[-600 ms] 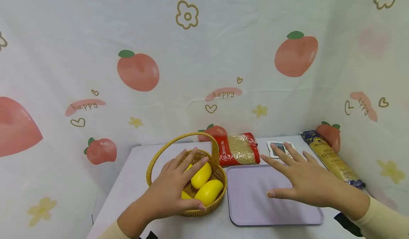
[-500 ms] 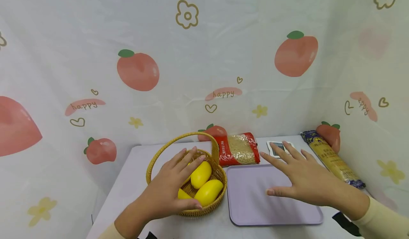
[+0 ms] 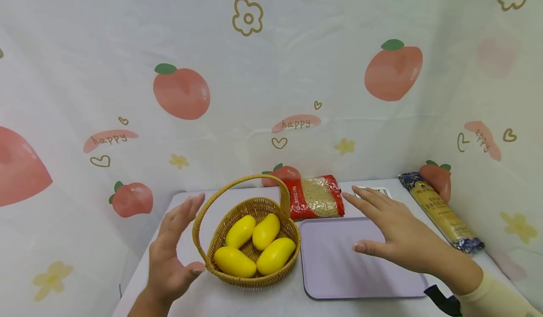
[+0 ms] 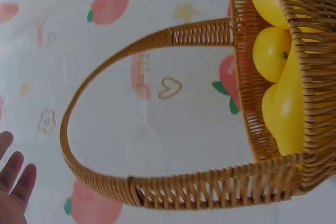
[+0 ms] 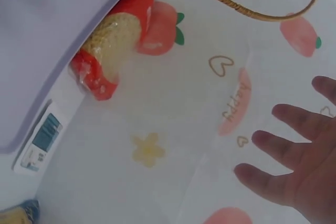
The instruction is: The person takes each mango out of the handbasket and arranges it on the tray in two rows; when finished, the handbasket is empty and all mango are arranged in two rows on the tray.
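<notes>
My left hand is raised at the left side of a woven wicker basket, palm facing it, with thumb and fingers spread apart. The thumb tip overlaps the foot of the basket's arched handle in the head view. Several yellow mangoes lie inside the basket. In the left wrist view the fingertips show beyond the top of the handle. My right hand hovers over the lilac tray, fingers extended and holding nothing. Its spread fingers also appear in the right wrist view.
Behind the tray lies a red-and-clear bag of pale grains. A small white device with a display sits at the tray's far edge. Along the right side rests a long yellow-and-blue packet. A printed curtain encloses the table.
My left hand has moved left from above the basket to its side and turned its palm inward, uncovering the mangoes. The right hand has turned slightly, staying over the tray.
</notes>
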Tool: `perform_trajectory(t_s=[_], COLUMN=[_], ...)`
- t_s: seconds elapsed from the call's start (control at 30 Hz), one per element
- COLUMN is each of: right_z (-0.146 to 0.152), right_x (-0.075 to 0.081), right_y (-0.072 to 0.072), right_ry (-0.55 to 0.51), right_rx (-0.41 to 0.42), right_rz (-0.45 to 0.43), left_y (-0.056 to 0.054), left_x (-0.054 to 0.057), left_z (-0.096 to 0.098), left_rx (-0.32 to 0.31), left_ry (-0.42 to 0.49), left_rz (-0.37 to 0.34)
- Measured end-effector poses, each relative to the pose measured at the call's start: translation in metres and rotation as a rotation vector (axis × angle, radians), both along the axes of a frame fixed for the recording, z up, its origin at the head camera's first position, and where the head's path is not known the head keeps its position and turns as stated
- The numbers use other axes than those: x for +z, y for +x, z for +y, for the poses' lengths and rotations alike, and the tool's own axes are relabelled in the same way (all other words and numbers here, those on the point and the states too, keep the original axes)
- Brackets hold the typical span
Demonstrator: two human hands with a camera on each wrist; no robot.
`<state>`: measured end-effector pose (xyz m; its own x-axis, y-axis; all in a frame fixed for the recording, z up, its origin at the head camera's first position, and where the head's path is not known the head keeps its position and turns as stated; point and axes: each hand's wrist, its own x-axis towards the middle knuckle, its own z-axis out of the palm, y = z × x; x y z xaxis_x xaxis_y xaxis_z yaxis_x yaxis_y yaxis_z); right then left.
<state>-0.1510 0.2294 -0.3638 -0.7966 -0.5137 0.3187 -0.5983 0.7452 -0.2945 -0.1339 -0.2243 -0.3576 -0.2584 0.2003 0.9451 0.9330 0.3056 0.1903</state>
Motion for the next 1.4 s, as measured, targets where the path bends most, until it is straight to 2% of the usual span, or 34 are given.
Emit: perform_trajectory(t_s=[0.07, 0.17, 0.3, 0.4, 0.47, 0.5, 0.63, 0.73, 0.8, 0.87, 0.93, 1.03, 1.13, 1.23, 1.4], right_z=[0.000, 0.000, -0.001, -0.001, -0.003, -0.003, -0.009, -0.014, -0.017, -0.020, -0.022, -0.025, -0.028, -0.034, -0.053], right_x=[-0.004, -0.009, -0.013, -0.015, -0.016, -0.016, -0.019, -0.020, -0.021, -0.022, -0.024, -0.024, -0.024, -0.025, -0.029], right_y=[0.000, -0.001, -0.002, -0.003, -0.004, -0.005, -0.008, -0.011, -0.013, -0.015, -0.017, -0.019, -0.020, -0.022, -0.028], right_ry=[-0.018, -0.040, -0.087, -0.146, -0.189, -0.212, -0.280, -0.311, -0.325, -0.332, -0.332, -0.332, -0.349, -0.405, -0.531], right_rx=[0.010, 0.021, 0.037, 0.057, 0.073, 0.088, 0.127, 0.147, 0.154, 0.158, 0.155, 0.139, 0.135, 0.188, 0.341], right_rz=[0.011, 0.016, 0.000, -0.014, -0.025, -0.029, -0.060, -0.077, -0.083, -0.089, -0.096, -0.115, -0.122, -0.143, -0.237], left_y=[0.001, 0.003, 0.001, -0.003, -0.005, -0.005, -0.004, -0.007, -0.011, -0.013, -0.015, -0.015, -0.018, -0.019, -0.019], left_x=[-0.004, -0.015, -0.042, -0.069, -0.089, -0.099, -0.131, -0.152, -0.166, -0.179, -0.187, -0.194, -0.197, -0.198, -0.199], left_z=[-0.006, -0.015, -0.030, -0.042, -0.049, -0.051, -0.052, -0.050, -0.049, -0.049, -0.047, -0.045, -0.043, -0.042, -0.042], left_rx=[0.002, -0.015, -0.093, -0.157, -0.191, -0.187, -0.151, -0.085, -0.052, -0.049, -0.037, 0.006, 0.054, 0.053, 0.054], left_ry=[0.100, 0.251, 0.421, 0.501, 0.544, 0.553, 0.541, 0.424, 0.323, 0.247, 0.231, 0.249, 0.248, 0.254, 0.263], left_rz=[0.018, 0.010, -0.057, -0.161, -0.271, -0.340, -0.633, -0.822, -0.912, -0.997, -1.081, -1.179, -1.229, -1.262, -1.299])
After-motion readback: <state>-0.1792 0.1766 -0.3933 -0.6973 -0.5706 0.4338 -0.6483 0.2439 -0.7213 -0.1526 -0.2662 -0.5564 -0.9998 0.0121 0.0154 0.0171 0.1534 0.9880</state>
